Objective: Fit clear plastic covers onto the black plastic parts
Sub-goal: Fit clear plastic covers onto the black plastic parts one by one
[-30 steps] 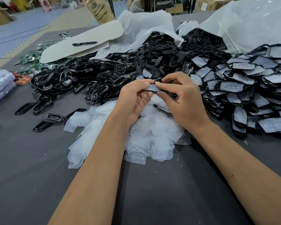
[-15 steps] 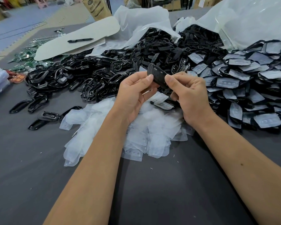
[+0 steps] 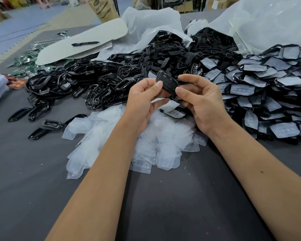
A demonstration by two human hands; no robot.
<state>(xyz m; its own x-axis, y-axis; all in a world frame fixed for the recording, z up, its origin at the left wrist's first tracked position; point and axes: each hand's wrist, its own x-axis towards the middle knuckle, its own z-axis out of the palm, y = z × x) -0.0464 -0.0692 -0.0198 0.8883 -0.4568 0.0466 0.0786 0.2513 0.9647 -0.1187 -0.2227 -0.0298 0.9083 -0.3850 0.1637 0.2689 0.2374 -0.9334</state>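
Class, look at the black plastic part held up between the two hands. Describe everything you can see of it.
The black plastic part is a small, glossy, elongated shell with rounded ends and several button-shaped recesses on its face. It is held tilted above the pile of clear covers, its upper end toward the far left. The left hand pinches its left edge and the right hand pinches its lower right end. Whether a clear cover is already fitted on it cannot be told.

We see a black pen [image 3: 85,44] lying on a pale flat board [image 3: 80,40] at the far left of the grey table [image 3: 24,171]. Green circuit boards [image 3: 27,60] lie beside it, a brown paper bag [image 3: 102,8] stands behind, and cardboard boxes [image 3: 219,1] sit farther back.
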